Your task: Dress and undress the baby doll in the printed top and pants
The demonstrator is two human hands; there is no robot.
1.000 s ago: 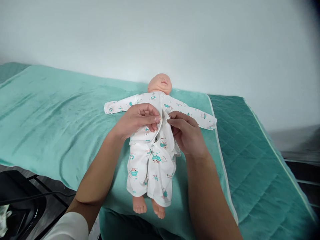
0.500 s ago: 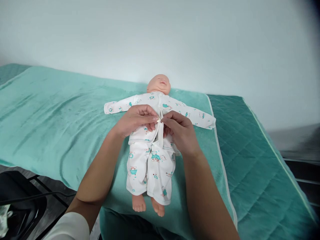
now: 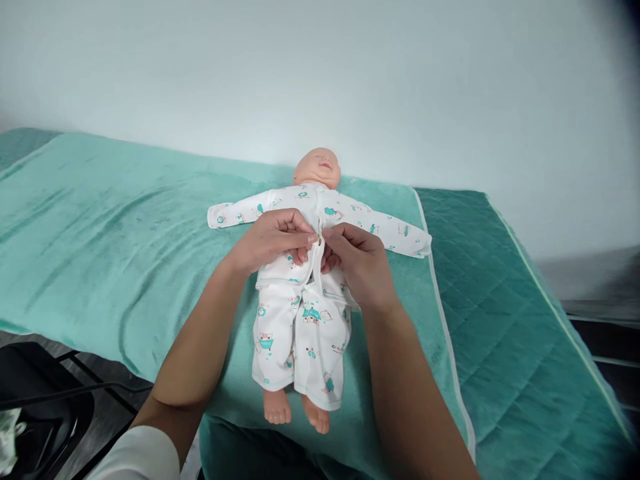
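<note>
A baby doll (image 3: pixel 318 167) lies on its back with its arms stretched out sideways. It wears a white printed baby shirt (image 3: pixel 295 195) and matching pants (image 3: pixel 273 333); its bare feet stick out below. Over the doll's belly, my left hand (image 3: pixel 283 237) pinches one front edge of the shirt between thumb and fingers. Close beside it, my right hand (image 3: pixel 357 257) pinches the other front edge. A small dark spot, perhaps a button or snap, shows between the fingertips. Below my hands the shirt's front edges hang slightly apart.
Under the doll a light green blanket (image 3: pixel 125 220) covers a bed, with a darker green quilted cover (image 3: pixel 510 300) at the right. A pale wall (image 3: pixel 320 73) rises behind. At the lower left stands a black chair-like object (image 3: pixel 45 407) with a cable.
The fingertips have shifted slightly at the shirt's front opening. The shirt's front edge on the right has turned, and the edges now lie closer together below my hands.
</note>
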